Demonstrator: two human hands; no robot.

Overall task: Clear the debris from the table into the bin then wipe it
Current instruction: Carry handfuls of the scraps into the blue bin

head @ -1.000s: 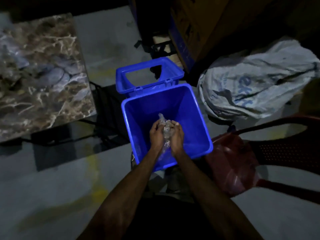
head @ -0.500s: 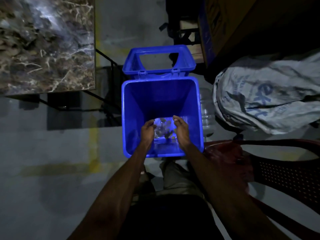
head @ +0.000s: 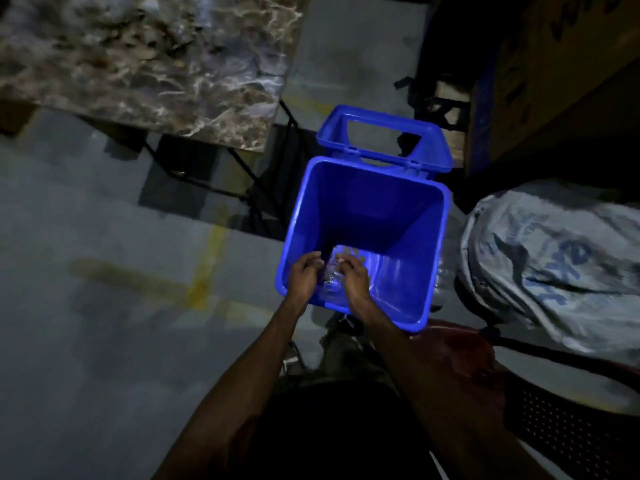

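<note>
From the head view, in dim light, the debris is a crumpled piece of clear, shiny plastic wrap (head: 331,273), creased and catching pale glints. It sits between the two hands, over the near corner of the open square blue plastic bin (head: 437,258), just inside its front rim. The picture is too dark and blurred to show whether the wrap is in the air or already lying on the bin's floor.

The left hand (head: 304,276) is at the wrap's left side with its fingers loosely curled inward toward it. The right hand (head: 354,277) is at the wrap's right side, fingers bent over the top of it. Both hands are close on either side of the plastic, but I cannot tell whether either one is actually gripping it or has let go.

Inside the bin, the blue walls and floor show around the wrap, with a pale sheen on the floor beside the right hand. The bin's blue hinged lid frame (head: 381,140), with a rectangular opening in it, stands flipped back behind the far rim.

The brown and white marble-patterned table top (head: 145,60) lies to the upper left, apart from the bin, on thin black legs. A grey woven sack with blue lettering (head: 554,261) lies to the right of the bin, and a dark red plastic chair (head: 478,358) stands at the lower right.
</note>
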